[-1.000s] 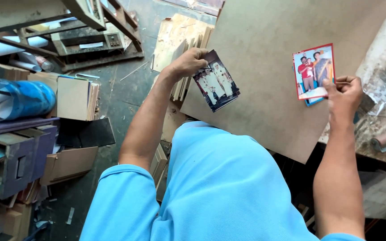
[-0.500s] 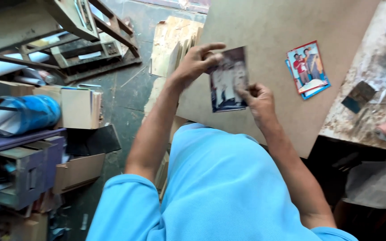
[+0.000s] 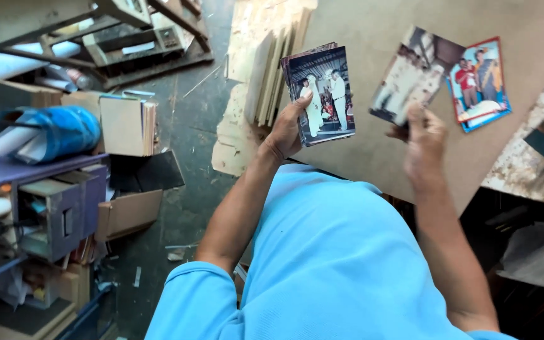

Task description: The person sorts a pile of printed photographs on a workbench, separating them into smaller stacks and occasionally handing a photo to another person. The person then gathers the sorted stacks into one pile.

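My left hand (image 3: 289, 127) holds a small stack of printed photographs (image 3: 322, 94) upright, thumb on the top print, which shows people in white clothes. My right hand (image 3: 424, 129) holds a single photograph (image 3: 413, 74) by its lower edge, tilted and blurred, over a large brown board (image 3: 373, 38). Two red- and blue-bordered photographs (image 3: 480, 82) lie flat on that board, just right of the single print. I wear a light blue shirt that fills the lower middle of the view.
Thin wooden panels (image 3: 266, 69) lean at the board's left edge. Cardboard boxes (image 3: 127, 126), a blue rolled bundle (image 3: 51, 132) and a purple shelf unit (image 3: 45, 208) crowd the left. A wooden frame (image 3: 146, 38) lies on the dark floor. A stained worktop (image 3: 536, 164) is at right.
My right hand has taken one photograph off the stack and carried it right, toward the prints lying on the board. My left hand still holds the stack.
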